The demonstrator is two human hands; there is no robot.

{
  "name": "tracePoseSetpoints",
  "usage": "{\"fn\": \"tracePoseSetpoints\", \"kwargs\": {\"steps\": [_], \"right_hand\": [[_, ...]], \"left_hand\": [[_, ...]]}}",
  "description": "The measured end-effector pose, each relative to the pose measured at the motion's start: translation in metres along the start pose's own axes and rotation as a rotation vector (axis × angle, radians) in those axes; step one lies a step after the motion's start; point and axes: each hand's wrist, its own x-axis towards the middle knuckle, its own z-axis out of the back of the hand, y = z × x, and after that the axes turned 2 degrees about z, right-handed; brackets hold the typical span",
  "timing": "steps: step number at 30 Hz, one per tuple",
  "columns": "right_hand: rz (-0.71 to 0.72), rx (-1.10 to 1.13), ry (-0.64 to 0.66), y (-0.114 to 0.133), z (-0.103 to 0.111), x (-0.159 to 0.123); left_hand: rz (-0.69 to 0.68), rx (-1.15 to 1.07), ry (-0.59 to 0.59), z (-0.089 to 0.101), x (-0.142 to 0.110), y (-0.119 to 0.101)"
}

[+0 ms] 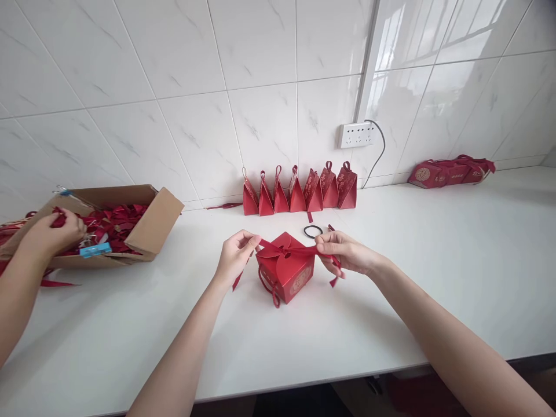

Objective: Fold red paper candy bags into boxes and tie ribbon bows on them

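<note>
A red gift box (pixel 284 272) with a folded petal top and a gold print on its side stands on the white counter. Across its top runs a red ribbon (pixel 302 251), crossed at the middle and stretched out to both sides. My left hand (pixel 238 255) pinches the ribbon's left end, and a tail hangs below the fingers. On the other side my right hand (pixel 345 252) grips the right end, its tail dangling under the palm. A twisted red cord loop (pixel 275 294) hangs at the box's front left corner.
Another person's hand (pixel 56 231) holds red ribbon over a cardboard box (pixel 167 223) of ribbons at left. Several small red pouches (pixel 295 197) line the wall. A black ring (pixel 313 231) lies behind the gift box. Red packages (pixel 452 172) sit far right, beyond a power strip (pixel 357 136).
</note>
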Motion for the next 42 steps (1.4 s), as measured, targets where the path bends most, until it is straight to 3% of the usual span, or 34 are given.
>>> {"fn": "tracePoseSetpoints", "kwargs": {"steps": [3, 8, 14, 22, 27, 29, 32, 38, 42], "right_hand": [[-0.041, -0.055, 0.05, 0.002, 0.003, -0.002], [-0.008, -0.134, -0.037, 0.003, 0.009, -0.002], [-0.043, -0.193, -0.077, 0.007, 0.015, -0.005], [-0.194, -0.265, 0.183, 0.012, 0.008, -0.011], [-0.194, -0.261, 0.29, 0.013, 0.014, -0.014], [-0.16, -0.192, 0.249, 0.013, 0.016, -0.015], [-0.064, -0.046, 0.066, 0.015, 0.013, -0.015], [0.145, 0.068, -0.302, 0.015, 0.003, -0.005], [0.291, 0.249, -0.277, 0.024, 0.005, 0.013]], "left_hand": [[-0.056, 0.013, -0.038, -0.001, 0.001, -0.001], [-0.069, 0.111, -0.051, -0.001, 0.001, -0.002], [0.149, 0.086, 0.159, 0.006, 0.0, -0.004], [0.311, -0.043, 0.273, 0.003, 0.001, 0.004], [0.433, -0.324, 0.416, 0.024, 0.003, 0.003], [0.41, -0.408, 0.4, 0.034, 0.005, 0.001], [0.311, -0.548, 0.287, 0.045, 0.005, -0.003], [0.244, -0.965, 0.06, 0.043, 0.004, -0.014], [0.222, -1.061, 0.01, 0.03, 0.015, -0.035]]}}
